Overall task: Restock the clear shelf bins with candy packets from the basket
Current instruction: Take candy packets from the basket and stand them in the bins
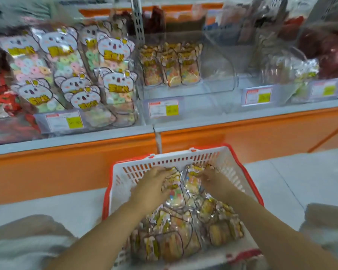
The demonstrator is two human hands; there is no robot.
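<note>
Hands sit close together inside the basket point(183, 155), the left hand point(154, 185) gripping a candy packet point(173, 179), the right hand point(210, 177) gripping a second packet point(193, 171). More packets point(183, 236) lie beneath them.

Candy packets point(176, 242) blurred, print illegible.

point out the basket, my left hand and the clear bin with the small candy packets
basket point(183, 155): head view, on its white slotted far wall.
left hand point(153, 183): head view, on the back of the hand.
clear bin point(218, 74): head view, on its bare clear right half.
</note>
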